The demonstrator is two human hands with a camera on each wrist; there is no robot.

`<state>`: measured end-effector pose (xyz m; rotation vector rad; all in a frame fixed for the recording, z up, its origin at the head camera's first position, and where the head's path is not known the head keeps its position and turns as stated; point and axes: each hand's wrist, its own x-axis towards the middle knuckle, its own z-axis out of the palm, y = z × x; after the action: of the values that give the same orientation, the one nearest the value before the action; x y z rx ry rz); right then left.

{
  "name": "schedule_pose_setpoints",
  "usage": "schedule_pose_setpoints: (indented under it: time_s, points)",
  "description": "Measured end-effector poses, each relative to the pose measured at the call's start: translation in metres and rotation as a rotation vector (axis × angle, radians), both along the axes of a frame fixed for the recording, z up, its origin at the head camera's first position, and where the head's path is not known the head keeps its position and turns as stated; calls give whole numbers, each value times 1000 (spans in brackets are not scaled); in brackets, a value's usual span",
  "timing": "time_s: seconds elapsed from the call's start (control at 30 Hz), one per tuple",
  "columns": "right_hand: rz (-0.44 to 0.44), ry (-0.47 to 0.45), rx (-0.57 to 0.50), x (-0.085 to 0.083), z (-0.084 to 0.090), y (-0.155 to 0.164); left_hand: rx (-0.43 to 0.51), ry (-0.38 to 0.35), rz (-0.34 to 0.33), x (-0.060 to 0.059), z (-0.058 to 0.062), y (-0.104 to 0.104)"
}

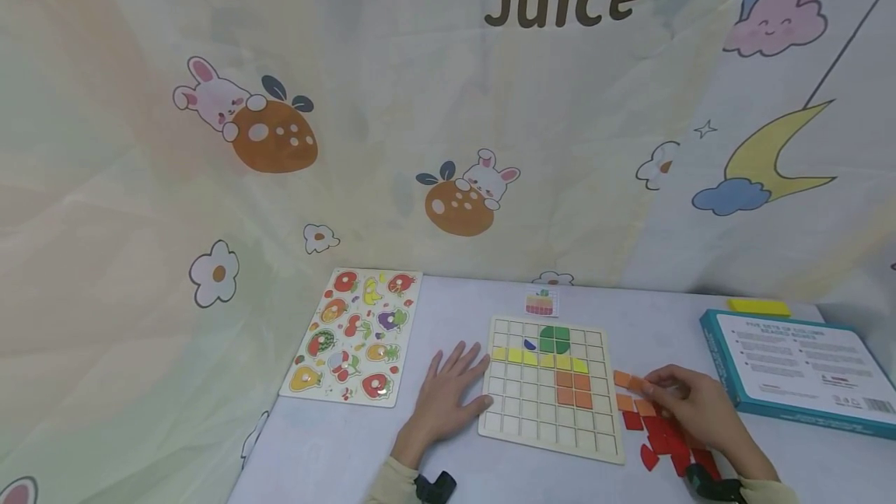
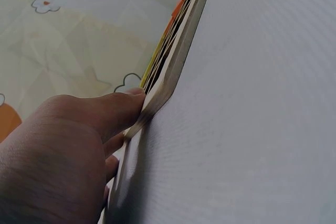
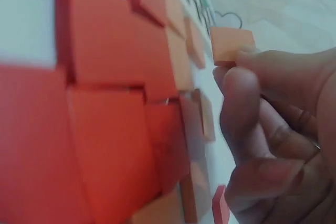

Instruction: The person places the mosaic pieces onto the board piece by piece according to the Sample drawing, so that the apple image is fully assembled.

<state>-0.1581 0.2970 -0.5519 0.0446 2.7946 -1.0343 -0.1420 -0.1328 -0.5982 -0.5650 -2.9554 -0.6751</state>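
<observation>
My left hand [image 1: 448, 395] lies flat on the table [image 1: 700, 333] w/ fingers straight, thumb [image 2: 105, 111] pressed vs the near-left edge of the grid board [image 1: 553, 387], steadying it; nothing gripped there. My right hand [image 1: 693, 407] is just off the board's right edge, thumb & forefinger [image 3: 241, 108] pinching one orange square tile [image 3: 232, 45], lifted clear of the loose tiles [image 1: 665, 430] that lie under and beside my knuckles (reds nearest the wrist, a few oranges toward my fingertips). So, as I judge it, the step in hand is pick-up done, carry not yet begun: the tile is off the pile but not yet over the board. On the board, ahead of my left fingertips, there's a green top [image 1: 554, 339], a yellow row [image 1: 535, 358] below it and a block of orange squares [image 1: 574, 390] under that, w/ blank cells around. The pattern card [image 1: 540, 302] sits beyond the board's far edge, too small to read from here. Next move, I reckon, calls for swinging the tile left across the rim, squaring it to a free cell beside the orange block, then lowering it flat & letting go w/o nudging neighbours, left hand keeping the board from sliding. Fruit puzzle [image 1: 353, 337] lies well left of my left hand, teal box [image 1: 798, 368] right of my right
</observation>
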Motion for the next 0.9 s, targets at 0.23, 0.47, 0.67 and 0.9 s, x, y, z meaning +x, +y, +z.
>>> schedule_pose_setpoints:
  time_s: [0.23, 0.47, 0.67, 0.9]
  points:
    - [14, -12, -149, 2, 5, -16, -2, 2, 4, -1, -1, 0]
    - [44, -22, -223, 1, 4, -36, 9, -14, 0, 0, 0, 0]
    - [77, 30, -226, -1, 0, -49, 2, -13, 0, -1, -2, 0]
    - [99, 54, -237, -5, -4, -70, -4, -8, 0, -1, -2, 0]
